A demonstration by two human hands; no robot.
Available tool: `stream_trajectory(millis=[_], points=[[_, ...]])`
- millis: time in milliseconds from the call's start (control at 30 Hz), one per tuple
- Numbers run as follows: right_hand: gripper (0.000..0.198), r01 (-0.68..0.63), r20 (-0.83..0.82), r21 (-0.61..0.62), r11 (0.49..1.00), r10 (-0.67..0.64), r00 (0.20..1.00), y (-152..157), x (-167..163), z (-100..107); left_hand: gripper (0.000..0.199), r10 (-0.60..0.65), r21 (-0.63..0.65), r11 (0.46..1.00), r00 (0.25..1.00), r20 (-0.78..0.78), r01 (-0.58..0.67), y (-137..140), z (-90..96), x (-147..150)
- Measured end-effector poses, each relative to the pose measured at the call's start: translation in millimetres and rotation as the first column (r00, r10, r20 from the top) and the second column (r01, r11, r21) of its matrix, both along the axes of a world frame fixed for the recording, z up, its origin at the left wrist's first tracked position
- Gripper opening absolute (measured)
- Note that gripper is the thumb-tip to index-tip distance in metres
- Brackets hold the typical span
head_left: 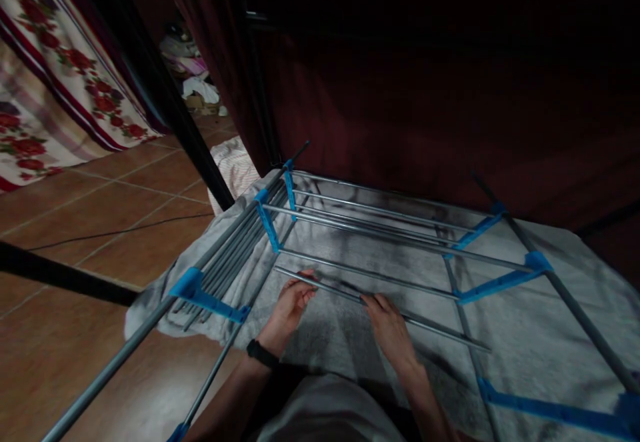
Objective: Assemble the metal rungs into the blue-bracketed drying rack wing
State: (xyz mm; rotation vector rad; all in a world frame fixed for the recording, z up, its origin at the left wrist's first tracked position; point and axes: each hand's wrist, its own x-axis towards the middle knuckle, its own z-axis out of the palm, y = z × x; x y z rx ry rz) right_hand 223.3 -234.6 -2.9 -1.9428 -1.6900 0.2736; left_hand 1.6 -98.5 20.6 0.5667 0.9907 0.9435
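A thin grey metal rod [340, 292] lies slantwise in front of me, held in both hands. My left hand [293, 302], with a dark band at the wrist, pinches it nearer its left end. Fingers of my right hand [390, 329] are closed on it right of the middle. Around the hands stands a partly built rack of grey tubes with blue plastic brackets [270, 225]. Several crossbars [367, 272] join its two sides beyond the held rod. Both ends of that rod look free of the brackets, though the right end passes over a side tube.
Several loose grey rods [233, 265] lie in a bundle on the grey blanket [340, 349], left of the rack. Black posts [190, 129] rise at the left, above a tiled floor [120, 202] with a dark cable. A dark red curtain [350, 129] hangs behind.
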Motion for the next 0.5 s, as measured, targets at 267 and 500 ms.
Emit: stream_trajectory(millis=[267, 500], points=[[0.043, -0.034, 0.044, -0.002, 0.999, 0.034, 0.998, 2.0, -0.4, -13.3, 0.018, 0.066, -0.017, 0.998, 0.992, 0.105, -0.065, 9.0, -7.1, -14.8], [0.038, 0.105, -0.183, 0.151, 0.983, -0.076, 0.98, -10.2, -0.5, -21.3, 0.013, 0.249, -0.074, 0.967, 0.968, 0.043, -0.246, 22.7, -15.6, -25.7]])
